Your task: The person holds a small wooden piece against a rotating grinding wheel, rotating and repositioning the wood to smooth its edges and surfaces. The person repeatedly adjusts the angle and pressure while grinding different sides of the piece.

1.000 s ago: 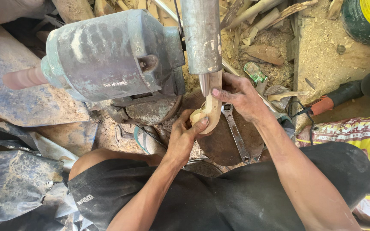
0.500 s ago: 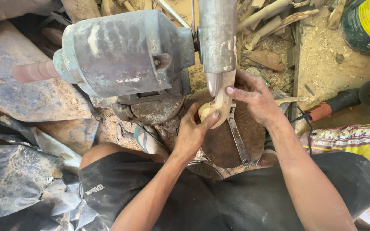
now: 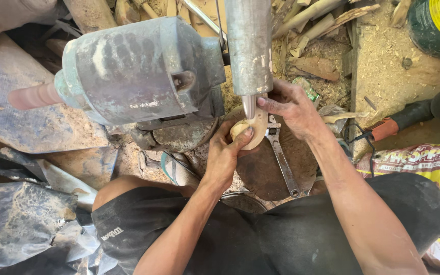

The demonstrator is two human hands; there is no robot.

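Note:
A small pale carved wooden piece point(image 3: 254, 127) is pressed up against the lower end of a grey metal guard point(image 3: 249, 46) on a bench grinder. My left hand point(image 3: 226, 153) grips the piece from below, thumb on its front. From the right, my right hand point(image 3: 291, 107) holds its upper side, fingers touching the guard's end. The grinder's grey-green motor body point(image 3: 128, 71) fills the upper left, with a pink shaft end point(image 3: 31, 97) sticking out to the left.
An adjustable wrench point(image 3: 281, 158) lies on a dark round block under my hands. An angle grinder point(image 3: 413, 114) with an orange neck rests at right. A green and yellow can point(image 3: 434, 25) stands top right. Wood scraps and sawdust cover the ground. A printed sack point(image 3: 423, 163) lies right.
The view has shifted slightly, so the grinder sits more to the right. Both hands stay on the wooden piece at the guard's end, in nearly the same grip.

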